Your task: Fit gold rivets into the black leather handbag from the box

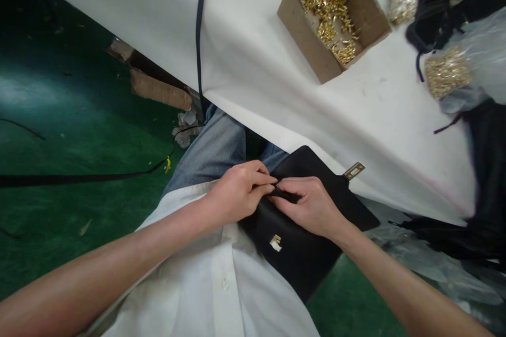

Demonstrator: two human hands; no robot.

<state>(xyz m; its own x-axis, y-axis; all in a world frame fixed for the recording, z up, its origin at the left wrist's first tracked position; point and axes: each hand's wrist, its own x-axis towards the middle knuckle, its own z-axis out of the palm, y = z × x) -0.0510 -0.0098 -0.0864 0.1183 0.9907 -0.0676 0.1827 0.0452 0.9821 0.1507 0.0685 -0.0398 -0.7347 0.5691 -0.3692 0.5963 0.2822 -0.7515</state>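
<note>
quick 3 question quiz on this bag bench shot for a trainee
1. True or false: both hands touch the black bag.
2. What fills the cardboard box on the white table?
A gold metal parts
B buttons
C thread
3. Where does the bag rest?

Key:
1. True: the left hand and right hand pinch a black strip at its top edge.
2. A
3. On the person's lap, at the table's edge.

White table (276, 79) bears a cardboard box (312, 47) of gold fittings (330, 21); bagged fittings (446, 71) beside it.
</note>
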